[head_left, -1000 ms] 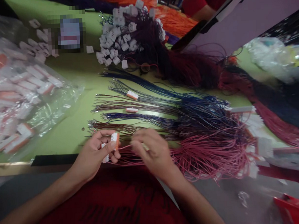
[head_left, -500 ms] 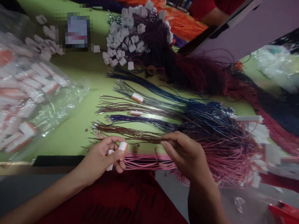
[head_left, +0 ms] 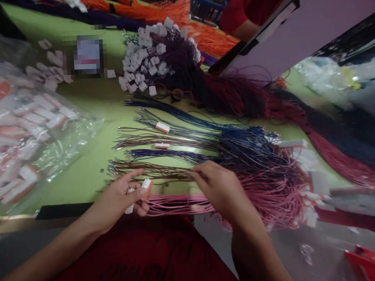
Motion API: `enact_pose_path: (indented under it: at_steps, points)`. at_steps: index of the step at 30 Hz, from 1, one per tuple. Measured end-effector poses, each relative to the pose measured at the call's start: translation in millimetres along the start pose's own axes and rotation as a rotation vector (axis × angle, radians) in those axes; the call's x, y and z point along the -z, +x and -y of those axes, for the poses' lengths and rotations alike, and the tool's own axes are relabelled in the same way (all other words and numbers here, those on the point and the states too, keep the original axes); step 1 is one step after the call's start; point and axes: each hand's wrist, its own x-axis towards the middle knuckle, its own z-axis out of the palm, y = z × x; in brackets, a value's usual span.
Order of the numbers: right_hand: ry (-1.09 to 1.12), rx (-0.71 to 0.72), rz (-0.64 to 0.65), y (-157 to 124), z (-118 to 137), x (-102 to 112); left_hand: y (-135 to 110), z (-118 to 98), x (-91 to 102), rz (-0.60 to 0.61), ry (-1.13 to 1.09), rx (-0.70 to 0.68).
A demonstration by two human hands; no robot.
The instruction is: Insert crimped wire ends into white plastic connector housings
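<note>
My left hand [head_left: 129, 197] is closed around white-and-orange connector housings. One connector housing [head_left: 146, 188] sticks out between thumb and fingers, and a second white piece [head_left: 130, 207] shows lower in the palm. My right hand [head_left: 216, 189] is pinched, its fingertips at the brown wires [head_left: 164, 169]; whether a wire is between them is hidden. Pink wires [head_left: 178, 205] run below both hands along the table's front edge. Above lie bundles of purple wires [head_left: 172, 154], grey wires [head_left: 187, 134] and blue wires [head_left: 173, 110]. Two loose connectors [head_left: 163, 127] rest on the wires.
At the left, a clear plastic bag [head_left: 44, 134] holds many white-and-orange connectors. White connectors on dark wires [head_left: 146, 55] are heaped at the back, near orange wires [head_left: 157, 11]. A purple panel [head_left: 291, 32] stands at the back right, with another person's arm [head_left: 245, 30] behind it.
The whole view has shifted, so things sit further left and mostly a little lower. Both hands keep nearly the same poses; the left still holds the connectors, the right is still at the brown wires.
</note>
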Motion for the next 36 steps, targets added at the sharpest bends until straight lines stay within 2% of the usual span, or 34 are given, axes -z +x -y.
enact_pose_path:
  at_steps: [2, 3, 5, 7, 9, 11, 13, 16, 19, 24, 30, 36]
  points:
    - [0.077, -0.018, -0.062, -7.0, 3.5, 19.5, -1.3, 0.1, 3.1, 0.022, -0.007, 0.024]
    - [0.18, 0.014, -0.052, -8.5, 12.4, 27.2, -1.1, 0.1, 3.2, 0.032, -0.004, 0.034]
    - [0.474, 0.156, 0.05, -6.1, 38.4, 33.3, 1.2, -0.3, 0.3, 0.062, -0.006, 0.032]
    - [0.718, 0.288, 0.278, 2.5, 61.9, 25.1, 5.1, -1.5, -4.5, 0.092, -0.028, -0.016]
    - [0.858, 0.21, 0.328, 12.9, 70.3, 6.6, 9.0, -4.0, -8.9, 0.08, -0.059, -0.077]
    - [0.853, 0.008, 0.231, 20.9, 61.9, -13.9, 11.9, -7.6, -11.1, 0.027, -0.085, -0.095]
    - [0.704, -0.153, 0.08, 25.4, 44.6, -29.8, 13.8, -11.7, -11.6, -0.028, -0.117, -0.086]
    - [0.519, -0.166, -0.03, 26.6, 23.0, -39.9, 15.8, -16.2, -10.9, -0.067, -0.165, -0.077]
    - [0.483, -0.096, -0.043, 25.4, 17.0, -40.1, 17.8, -17.6, -10.0, -0.058, -0.18, -0.068]
    - [0.454, -0.067, -0.058, 26.0, 20.8, -39.4, 20.8, -18.1, -9.7, -0.032, -0.17, -0.046]
    - [0.575, -0.126, -0.032, 27.1, 27.4, -40.5, 21.7, -15.7, -11.2, -0.004, -0.153, -0.057]
    - [0.687, -0.242, 0.095, 28.9, 30.4, -41.2, 22.7, -12.7, -11.5, 0.006, -0.097, -0.059]
